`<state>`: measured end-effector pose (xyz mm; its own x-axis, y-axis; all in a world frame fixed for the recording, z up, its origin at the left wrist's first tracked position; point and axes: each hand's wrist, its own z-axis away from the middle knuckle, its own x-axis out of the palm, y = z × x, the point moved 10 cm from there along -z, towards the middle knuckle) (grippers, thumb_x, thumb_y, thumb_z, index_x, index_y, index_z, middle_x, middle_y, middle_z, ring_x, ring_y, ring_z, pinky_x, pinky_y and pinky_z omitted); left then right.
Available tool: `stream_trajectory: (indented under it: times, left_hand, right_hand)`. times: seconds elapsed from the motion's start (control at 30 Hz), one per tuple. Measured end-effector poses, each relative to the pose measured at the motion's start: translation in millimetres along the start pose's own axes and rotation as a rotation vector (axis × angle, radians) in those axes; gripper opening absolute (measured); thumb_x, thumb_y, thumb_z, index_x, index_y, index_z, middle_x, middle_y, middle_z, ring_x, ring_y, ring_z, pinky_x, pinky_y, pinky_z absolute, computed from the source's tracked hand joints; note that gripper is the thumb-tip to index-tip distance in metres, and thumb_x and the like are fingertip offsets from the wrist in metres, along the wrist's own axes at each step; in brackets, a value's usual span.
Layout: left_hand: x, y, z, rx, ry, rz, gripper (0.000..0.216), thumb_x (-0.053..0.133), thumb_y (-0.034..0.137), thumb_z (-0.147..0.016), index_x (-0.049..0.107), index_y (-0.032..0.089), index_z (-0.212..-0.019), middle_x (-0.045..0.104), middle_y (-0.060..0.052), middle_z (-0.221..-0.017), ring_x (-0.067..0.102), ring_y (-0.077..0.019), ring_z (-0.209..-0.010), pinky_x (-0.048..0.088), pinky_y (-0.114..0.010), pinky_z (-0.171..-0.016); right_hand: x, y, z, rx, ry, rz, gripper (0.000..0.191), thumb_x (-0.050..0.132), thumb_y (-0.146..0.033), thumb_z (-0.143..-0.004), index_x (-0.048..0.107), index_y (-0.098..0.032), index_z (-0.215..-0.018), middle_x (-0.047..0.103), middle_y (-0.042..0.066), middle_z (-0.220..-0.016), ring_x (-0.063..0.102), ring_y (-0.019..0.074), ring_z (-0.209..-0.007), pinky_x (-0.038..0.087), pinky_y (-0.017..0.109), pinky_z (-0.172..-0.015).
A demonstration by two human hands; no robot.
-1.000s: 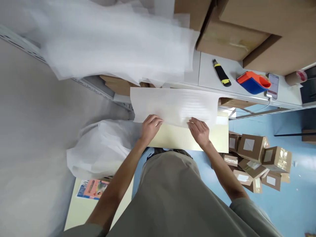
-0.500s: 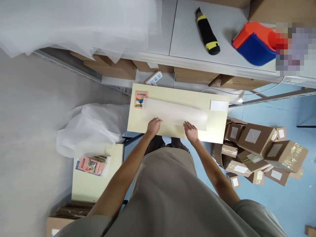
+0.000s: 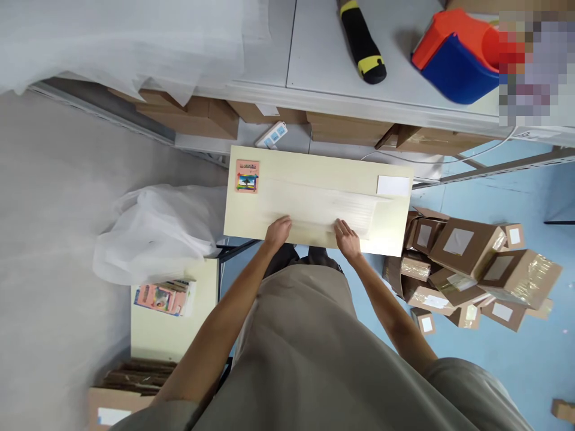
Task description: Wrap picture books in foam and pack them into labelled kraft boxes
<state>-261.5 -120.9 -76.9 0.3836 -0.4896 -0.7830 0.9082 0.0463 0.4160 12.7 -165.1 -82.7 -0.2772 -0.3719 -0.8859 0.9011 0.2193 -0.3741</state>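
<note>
- Across the top of the frame, a grey shelf (image 3: 327,66), with cardboard boxes on the level below.
- At the center, a pale yellow table (image 3: 390,230), slightly tilted in view.
- At the right, a pile of taped cartons (image 3: 459,242) on the blue floor, many with white labels.
- Left of the table, a crumpled white bundle (image 3: 153,230).
- Over the middle of the table, a thin translucent sheet (image 3: 323,203), blurred in places.
- In the upper right, a red and blue tape dispenser (image 3: 467,75), partly pixelated.
- Left of it, a black and yellow cutter (image 3: 363,45).
- Just right of center, the right hand (image 3: 348,238), with fingers narrow and closed on the sheet's lower edge.
- Just left of it, the left hand (image 3: 278,232), with fingers pinched together on the same edge.
- At the table's upper left corner, a pink booklet (image 3: 247,176).
- Near the upper right corner, a white card (image 3: 393,185).
</note>
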Motion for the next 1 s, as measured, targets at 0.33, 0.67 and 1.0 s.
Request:
stream_trajectory:
  times: [0.33,0.67,1.0]
  left_hand:
    - [-19.2,-16.3,-12.6,0.009,0.077,0.014,0.031,0.059,0.022,-0.104,0.086,0.023,-0.117,0.084,-0.013,-0.133,0.077,-0.0324,-0.127,0.06,-0.046,-0.114]
    - [-31.4,-22.2,-41.3,0.251,-0.009,0.009,0.07,0.074,0.03,-0.098,0.062,0.02,-0.166,0.032,-0.012,-0.188,0.021,-0.0384,-0.177,0.031,-0.057,-0.141]
    - [-54.1,-61.3,-43.1,0.245,0.039,0.136,0.062,0.063,0.026,-0.103,0.06,0.017,-0.164,0.036,-0.015,-0.186,0.03,-0.0342,-0.175,0.033,-0.053,-0.142]
  right_hand:
    - [-2.1,-1.4,-15.5,0.067,0.078,-0.07,0.063,0.05,-0.054,-0.117,0.058,-0.017,-0.167,0.043,0.018,-0.183,0.039,0.0367,-0.172,0.049,0.057,-0.13]
    - [1.1,11.2,-49.3,0.309,-0.039,0.024,0.091,0.046,-0.073,-0.112,0.026,-0.022,-0.184,0.002,0.014,-0.194,0.007,0.0425,-0.18,0.03,0.066,-0.139]
    - [-8.5,-10.6,-69.4,0.382,-0.068,0.074,0.105,0.052,-0.074,-0.109,0.006,-0.021,-0.187,-0.014,0.013,-0.193,0.004,0.0452,-0.179,0.028,0.071,-0.138]
